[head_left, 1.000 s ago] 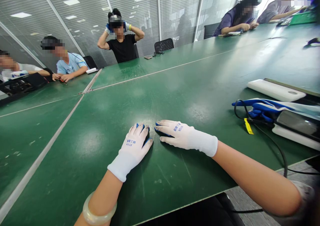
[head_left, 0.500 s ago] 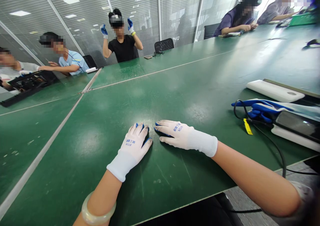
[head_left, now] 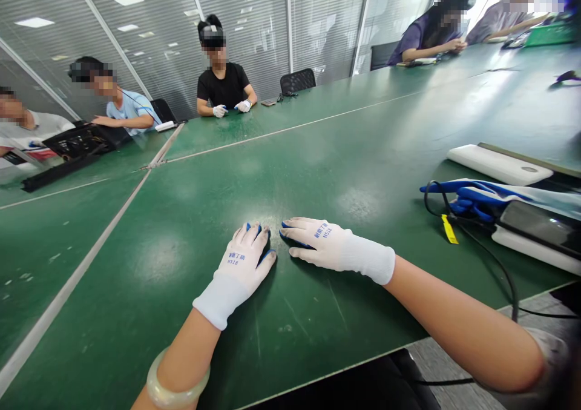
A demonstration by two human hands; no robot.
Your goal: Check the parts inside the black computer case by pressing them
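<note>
My left hand [head_left: 242, 258] lies palm down on the green table [head_left: 308, 174], its thumb held away from the fingers. It wears a white work glove with blue on the palm side and blue print on the back. Close by on the right, my right hand [head_left: 318, 242] rests flat in a matching glove, thumb apart from the fingers. A small gap separates the two hands, and neither holds anything. A pale bangle [head_left: 177, 378] circles my left forearm.
To the right lie blue-and-white gloves [head_left: 476, 199], a black phone-like device [head_left: 538, 225], a white case [head_left: 499, 163] and a black cable with a yellow tag [head_left: 449, 229]. Across the table sits a person in black [head_left: 222, 89]. Others sit left, by a black frame [head_left: 86, 146], and far right.
My hands have stayed where they were. The person across has lowered both gloved hands from head height to the table edge. At left, the black frame has shifted rightward and tilted.
</note>
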